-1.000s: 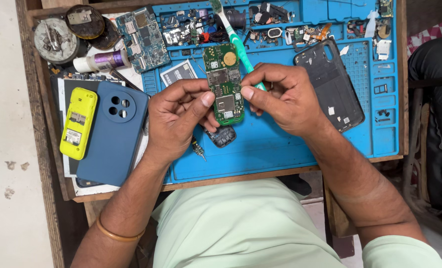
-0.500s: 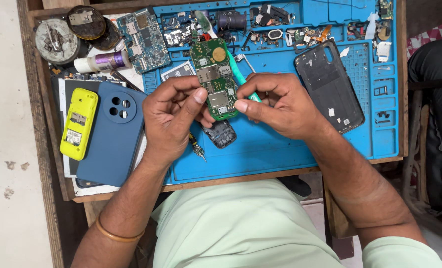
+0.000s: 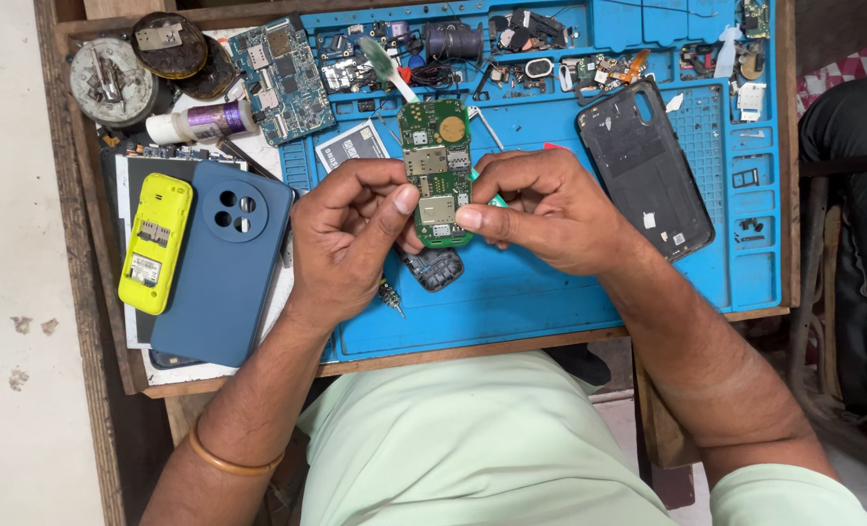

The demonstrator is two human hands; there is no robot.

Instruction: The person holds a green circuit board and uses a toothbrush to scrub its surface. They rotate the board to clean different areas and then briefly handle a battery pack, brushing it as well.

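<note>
L hand (image 3: pixel 351 239) pinches the left edge of a green circuit board (image 3: pixel 435 170), thumb pressed on its lower part, fingers curled behind. R hand (image 3: pixel 541 209) grips the board's right edge w/ thumb & forefinger, and also holds a green-handled toothbrush (image 3: pixel 385 63) whose shaft runs up behind the board, bristle head above it. Both hands are closed on the board, which is held upright just above the blue work mat (image 3: pixel 550 282), centre of the bench.

Head view, rest: a dark phone part (image 3: pixel 435 268) lies on the mat right below the board. Black phone back cover (image 3: pixel 645 166) sits to the right, apart. Left of the mat: blue phone case (image 3: pixel 221 263) w/ 3 lens holes, a yellow phone shell (image 3: pixel 156 244) touching its edge. 2nd circuit board (image 3: pixel 282 78) up top left, near a small white bottle (image 3: pixel 200 124).
</note>
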